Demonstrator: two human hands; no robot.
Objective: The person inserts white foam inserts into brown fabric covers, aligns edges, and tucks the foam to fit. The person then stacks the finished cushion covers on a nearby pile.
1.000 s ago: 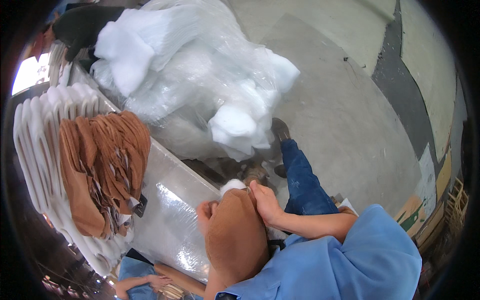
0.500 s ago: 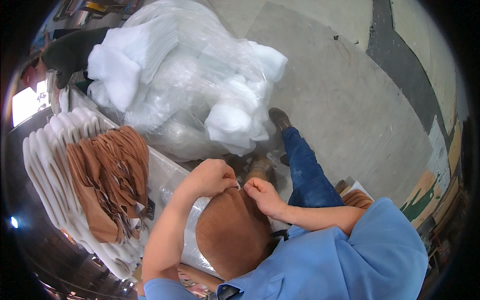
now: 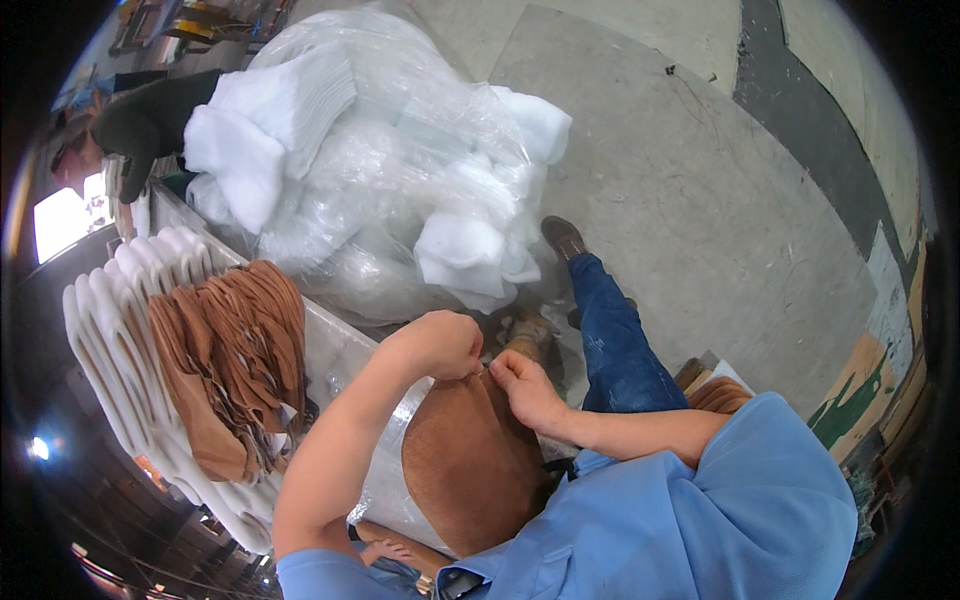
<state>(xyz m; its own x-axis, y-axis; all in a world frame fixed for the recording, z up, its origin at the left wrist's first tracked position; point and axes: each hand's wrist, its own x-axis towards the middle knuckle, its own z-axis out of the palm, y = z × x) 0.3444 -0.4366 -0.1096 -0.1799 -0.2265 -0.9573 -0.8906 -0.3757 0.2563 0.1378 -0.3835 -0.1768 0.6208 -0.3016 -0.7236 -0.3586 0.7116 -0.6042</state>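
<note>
A brown, rounded fabric-covered cushion (image 3: pixel 470 465) rests upright against my lap, its wide face turned up toward me. At its far edge, my left hand (image 3: pixel 440 345) is closed in a pinch with the wrist bent. Close beside it, my right hand (image 3: pixel 528 392) grips the same edge between thumb and fingers. A small gap separates the two hands. What exactly lies between the left fingertips is partly hidden.
To the left, a pile of brown fabric covers (image 3: pixel 235 370) lies on a row of white foam pieces (image 3: pixel 125 330) beside a light-coloured bench edge (image 3: pixel 340 345). Ahead is a plastic-wrapped heap of white padding (image 3: pixel 400 170). Another person's hand (image 3: pixel 388 550) shows at lower left.
My left hand has lifted slightly from the cushion's edge and shifted a little right. The right hand keeps its hold. The view has turned slightly.
</note>
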